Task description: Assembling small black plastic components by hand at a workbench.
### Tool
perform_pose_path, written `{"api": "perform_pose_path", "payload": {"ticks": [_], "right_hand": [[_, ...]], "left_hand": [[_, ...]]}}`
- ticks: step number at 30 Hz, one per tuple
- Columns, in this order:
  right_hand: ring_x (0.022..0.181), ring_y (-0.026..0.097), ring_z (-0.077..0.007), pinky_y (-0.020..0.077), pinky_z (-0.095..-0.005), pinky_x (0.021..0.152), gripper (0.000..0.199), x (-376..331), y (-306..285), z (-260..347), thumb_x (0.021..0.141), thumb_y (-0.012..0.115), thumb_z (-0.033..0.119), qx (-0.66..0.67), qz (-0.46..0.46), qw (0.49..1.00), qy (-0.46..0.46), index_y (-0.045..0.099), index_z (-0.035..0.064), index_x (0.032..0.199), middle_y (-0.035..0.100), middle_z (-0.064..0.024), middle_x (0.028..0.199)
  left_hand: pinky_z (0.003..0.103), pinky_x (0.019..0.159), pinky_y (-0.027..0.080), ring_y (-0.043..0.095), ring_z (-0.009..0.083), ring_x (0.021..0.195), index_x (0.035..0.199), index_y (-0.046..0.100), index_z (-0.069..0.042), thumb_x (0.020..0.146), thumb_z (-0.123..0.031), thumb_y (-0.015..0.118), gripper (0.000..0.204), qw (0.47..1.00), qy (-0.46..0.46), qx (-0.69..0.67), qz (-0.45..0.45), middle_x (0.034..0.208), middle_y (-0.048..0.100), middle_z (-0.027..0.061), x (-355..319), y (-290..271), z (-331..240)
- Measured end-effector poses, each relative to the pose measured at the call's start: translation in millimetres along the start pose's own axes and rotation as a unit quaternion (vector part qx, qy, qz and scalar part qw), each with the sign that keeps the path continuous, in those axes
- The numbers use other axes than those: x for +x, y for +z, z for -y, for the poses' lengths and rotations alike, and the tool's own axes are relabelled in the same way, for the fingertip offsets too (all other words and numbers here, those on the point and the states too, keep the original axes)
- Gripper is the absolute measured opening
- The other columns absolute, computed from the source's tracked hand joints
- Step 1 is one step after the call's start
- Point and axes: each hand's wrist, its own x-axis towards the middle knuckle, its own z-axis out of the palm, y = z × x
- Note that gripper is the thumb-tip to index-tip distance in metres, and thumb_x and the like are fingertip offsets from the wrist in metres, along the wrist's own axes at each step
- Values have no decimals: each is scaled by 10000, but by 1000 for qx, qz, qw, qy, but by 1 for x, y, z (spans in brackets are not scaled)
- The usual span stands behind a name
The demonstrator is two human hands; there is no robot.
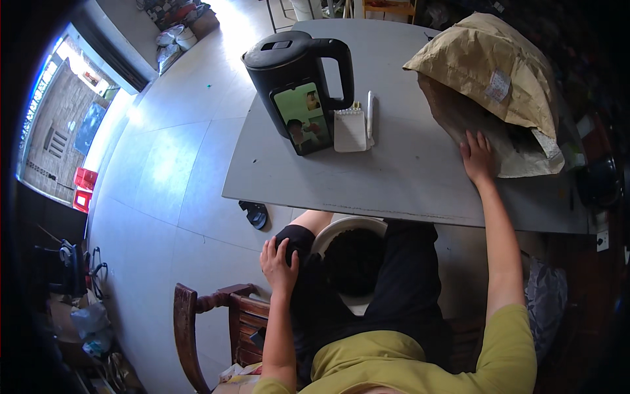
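Note:
My left hand (279, 264) rests on my left knee with its fingers spread, holding nothing. My right arm reaches onto the grey table, and my right hand (479, 157) lies at the lower edge of a large brown paper bag (505, 59). Its fingers are stretched out against the dim mouth of the bag; whether they press on the paper or only lie beside it I cannot tell. The bag sits on its side, opening toward me, and its contents are mostly in shadow. Between my legs, under the table edge, stands a white bucket (320, 244) with something dark in it.
On the table (394, 184), a black electric kettle (282, 56) has a phone (303, 118) leaning on it. A small notepad (350, 131) and a white pen (370, 115) lie beside them. A wooden chair (187, 322) and a black sandal (254, 215) are at lower left.

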Motion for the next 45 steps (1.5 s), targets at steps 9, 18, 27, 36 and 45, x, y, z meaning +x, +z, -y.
{"api": "perform_pose_path", "payload": {"ticks": [9, 18, 27, 36, 45], "right_hand": [[1272, 338, -328, 286, -447, 1030, 471, -5, 3, -3, 901, 419, 414, 8, -1, 1000, 3, 460, 176, 1306, 384, -141, 1382], [1260, 355, -323, 305, -440, 1013, 469, -3, -2, 1, 902, 422, 409, -5, -3, 1000, 1, 469, 161, 1297, 399, -146, 1368], [1251, 361, -328, 305, -438, 1013, 464, -3, -5, 3, 902, 425, 403, -6, -12, 1000, -11, 475, 153, 1290, 406, -159, 1356], [1214, 388, -402, 313, -480, 1004, 474, 15, -9, -16, 910, 424, 406, 96, 9, 995, 18, 447, 142, 1302, 380, -211, 1359], [1063, 485, -408, 404, -509, 871, 446, 112, -23, -4, 869, 512, 384, 15, -141, 990, 10, 479, 118, 1225, 527, -209, 1154]], "left_hand": [[438, 1023, 286, 397, 329, 1225, 1138, 573, -130, 784, -256, 620, 378, 1000, -6, -12, 9, 1274, 475, 138, 2, 0, 3], [434, 1025, 282, 387, 325, 1235, 1137, 576, -134, 775, -250, 631, 384, 999, -15, -27, 19, 1276, 476, 128, 3, -2, 3], [427, 1022, 291, 393, 343, 1221, 1151, 564, -123, 773, -185, 635, 389, 992, -52, -115, 2, 1268, 471, 157, 4, -3, 6], [414, 1009, 292, 418, 311, 1193, 1198, 501, -26, 814, -83, 560, 393, 969, 45, -61, -236, 1222, 495, 170, 124, -48, 25], [437, 1000, 295, 415, 313, 1200, 1285, 447, -71, 886, -321, 493, 473, 994, -53, 40, -90, 1263, 489, 152, 226, -20, 53]]}}
